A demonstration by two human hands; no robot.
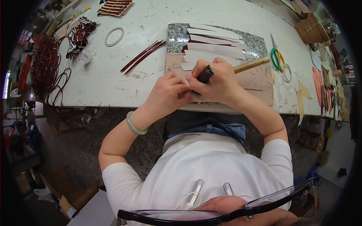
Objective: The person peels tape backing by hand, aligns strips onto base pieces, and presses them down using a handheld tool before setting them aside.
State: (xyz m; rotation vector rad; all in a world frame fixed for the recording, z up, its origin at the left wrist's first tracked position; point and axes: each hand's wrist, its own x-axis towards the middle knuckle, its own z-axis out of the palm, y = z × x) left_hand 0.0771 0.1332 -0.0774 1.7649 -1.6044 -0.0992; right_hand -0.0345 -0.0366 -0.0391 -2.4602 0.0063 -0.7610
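- My hands [196, 84] meet at frame centre on the mat [256, 81] lying on the counter [151, 22].
- The stone slab [175, 34] sits above the mat, strips [215, 41] on it.
- Scissors [277, 56] lie right of the slab; a ring [114, 36] upper left.

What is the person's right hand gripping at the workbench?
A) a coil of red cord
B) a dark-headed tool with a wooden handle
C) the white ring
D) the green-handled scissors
B: the right hand closes round a dark-headed tool whose wooden handle juts right; the scissors lie untouched.
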